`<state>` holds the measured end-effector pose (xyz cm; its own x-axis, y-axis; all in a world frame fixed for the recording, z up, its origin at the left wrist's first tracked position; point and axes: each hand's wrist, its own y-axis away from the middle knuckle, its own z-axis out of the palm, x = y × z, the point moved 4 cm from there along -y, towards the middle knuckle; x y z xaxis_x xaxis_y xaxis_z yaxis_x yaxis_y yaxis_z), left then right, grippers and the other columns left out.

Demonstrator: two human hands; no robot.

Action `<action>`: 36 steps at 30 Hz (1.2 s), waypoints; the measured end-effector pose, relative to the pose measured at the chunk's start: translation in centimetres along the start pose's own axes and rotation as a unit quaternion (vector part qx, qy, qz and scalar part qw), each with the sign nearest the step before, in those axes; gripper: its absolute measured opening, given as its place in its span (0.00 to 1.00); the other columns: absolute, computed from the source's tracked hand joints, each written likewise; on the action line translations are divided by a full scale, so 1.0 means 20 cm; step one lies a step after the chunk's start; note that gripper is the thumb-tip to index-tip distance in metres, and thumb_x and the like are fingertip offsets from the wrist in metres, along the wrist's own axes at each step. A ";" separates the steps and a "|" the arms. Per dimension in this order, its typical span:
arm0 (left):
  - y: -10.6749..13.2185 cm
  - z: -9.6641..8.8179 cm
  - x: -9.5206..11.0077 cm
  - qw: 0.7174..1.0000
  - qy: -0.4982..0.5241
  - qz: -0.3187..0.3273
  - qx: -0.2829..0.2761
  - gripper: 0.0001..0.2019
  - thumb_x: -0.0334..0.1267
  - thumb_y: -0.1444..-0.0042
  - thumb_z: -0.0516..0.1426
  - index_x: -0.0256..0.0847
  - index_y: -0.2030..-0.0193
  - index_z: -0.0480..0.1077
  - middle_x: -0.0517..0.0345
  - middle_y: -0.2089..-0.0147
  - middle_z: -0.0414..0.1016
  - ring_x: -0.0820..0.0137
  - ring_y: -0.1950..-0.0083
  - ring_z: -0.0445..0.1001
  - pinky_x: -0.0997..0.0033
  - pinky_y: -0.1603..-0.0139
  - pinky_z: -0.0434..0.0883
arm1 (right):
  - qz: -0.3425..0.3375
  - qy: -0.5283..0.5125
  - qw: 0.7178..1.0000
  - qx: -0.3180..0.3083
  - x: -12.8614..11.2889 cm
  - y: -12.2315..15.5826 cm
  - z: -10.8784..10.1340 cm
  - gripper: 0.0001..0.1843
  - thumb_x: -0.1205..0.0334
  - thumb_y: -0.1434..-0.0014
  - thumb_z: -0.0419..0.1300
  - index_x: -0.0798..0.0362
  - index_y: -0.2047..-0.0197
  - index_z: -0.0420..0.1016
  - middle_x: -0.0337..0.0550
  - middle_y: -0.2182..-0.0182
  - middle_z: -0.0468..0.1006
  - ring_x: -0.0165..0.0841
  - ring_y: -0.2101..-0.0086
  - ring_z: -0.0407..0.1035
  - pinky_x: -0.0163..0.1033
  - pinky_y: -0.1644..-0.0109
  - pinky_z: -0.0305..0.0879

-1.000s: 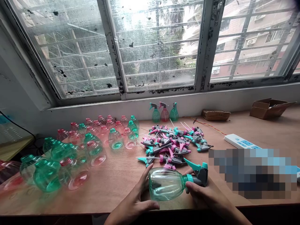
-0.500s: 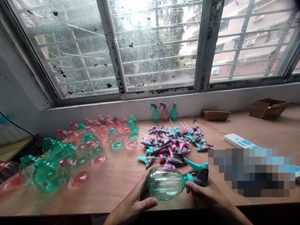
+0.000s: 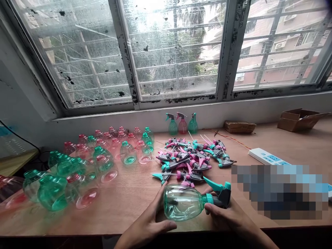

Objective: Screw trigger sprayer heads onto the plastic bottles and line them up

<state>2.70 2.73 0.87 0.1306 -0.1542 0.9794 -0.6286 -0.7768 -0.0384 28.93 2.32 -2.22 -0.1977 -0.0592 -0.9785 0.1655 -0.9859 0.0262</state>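
Two hands held one green bottle (image 3: 183,204) on its side above the near edge of the table (image 3: 135,197), base toward the left and neck toward the right. The left hand (image 3: 149,221) cupped the base, thumb and forefinger spread wide apart, its other fingers hidden. The right hand (image 3: 228,218) pinched the collar, thumb in front, its fingers mostly out of sight behind; one grey spray head (image 3: 225,197) with a teal trigger sat on that neck. To the left stood more than twenty open-necked bottles (image 3: 52,193), green and pink, overlapping too much for an exact count. Just beyond the hands lay one heap of loose spray heads (image 3: 200,162), pink, teal and grey, too tangled to number. One white power strip (image 3: 268,157) lay to the right. Farther back, three spray bottles (image 3: 182,127), two green and one pink, stood upright by the wall, and two cardboard boxes (image 3: 240,128) sat right of them, one flaps-up. Behind everything, three large panes showed in the window (image 3: 178,62).
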 end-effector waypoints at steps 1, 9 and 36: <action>0.00 0.00 0.00 1.000 -0.002 -0.007 0.000 0.52 0.37 0.40 0.66 0.58 0.23 0.33 0.58 0.18 0.41 0.52 0.19 0.39 0.46 0.20 0.42 | 0.003 -0.001 1.000 -0.002 0.00 0.00 0.01 0.24 0.46 0.51 0.76 0.50 0.58 0.78 0.36 0.75 0.80 0.32 0.74 0.68 0.37 0.70 0.59; -0.01 0.01 0.01 1.000 0.018 0.003 0.009 0.53 0.34 0.40 0.66 0.62 0.23 0.33 0.61 0.18 0.36 0.52 0.19 0.38 0.44 0.21 0.40 | 0.010 -0.013 1.000 -0.013 0.00 0.00 0.02 0.25 0.44 0.49 0.74 0.51 0.58 0.75 0.34 0.76 0.78 0.26 0.82 0.63 0.34 0.77 0.56; 0.01 0.02 0.03 1.000 0.014 0.004 0.025 0.56 0.31 0.40 0.65 0.61 0.23 0.26 0.58 0.18 0.37 0.51 0.19 0.36 0.42 0.21 0.43 | -0.002 0.017 1.000 -0.003 0.04 -0.01 -0.01 0.23 0.46 0.50 0.76 0.51 0.59 0.78 0.35 0.76 0.78 0.31 0.76 0.66 0.37 0.70 0.60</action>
<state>2.99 2.27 1.37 0.1034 -0.1439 0.9842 -0.5910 -0.8047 -0.0556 28.88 2.44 -2.99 -0.1654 -0.0497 -0.9850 0.1697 -0.9853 0.0213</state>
